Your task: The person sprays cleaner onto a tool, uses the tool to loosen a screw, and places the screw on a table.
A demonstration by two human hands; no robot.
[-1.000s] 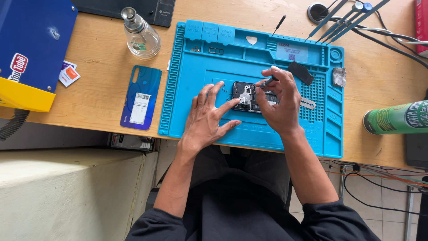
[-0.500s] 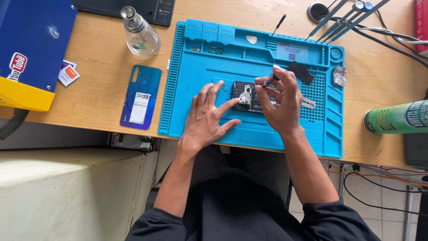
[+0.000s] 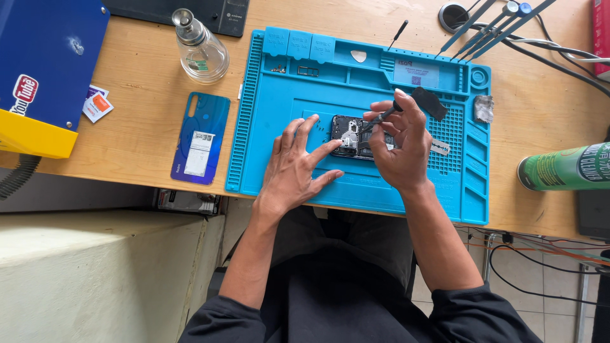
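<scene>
Two hands work over an opened phone (image 3: 351, 136) near the middle of a blue work mat (image 3: 356, 76), which lies on the wooden desk (image 3: 140, 127) with its near side along the desk's near edge. Closest to the person, the left hand (image 3: 295, 168) rests flat on the mat with fingers spread wide, its index fingertip pressing the phone's near-left side and holding nothing. Just to its right, the right hand (image 3: 400, 143) pinches a thin dark tool (image 3: 380, 117) between thumb and fingers, tip angled down onto the phone's exposed inside. That hand covers the phone's right half, so how far the body reaches cannot be told.

Just right of the right hand a small flat metal blade (image 3: 440, 148) lies on the mat's gridded patch, with a dark flap (image 3: 430, 103) just beyond the knuckles. A crumpled grey scrap (image 3: 483, 108) sits in the mat's right-hand compartments. Left of the mat, a blue phone back cover (image 3: 200, 136) lies near the desk's near edge. At the right edge a green spray can (image 3: 564, 167) lies on its side.

Farther back, a glass bottle (image 3: 199, 47) with a metal top stands beyond the cover, and a blue and yellow box (image 3: 44, 63) fills the left corner. Small tools (image 3: 489, 19) and dark cables (image 3: 559, 51) crowd the far right corner.
</scene>
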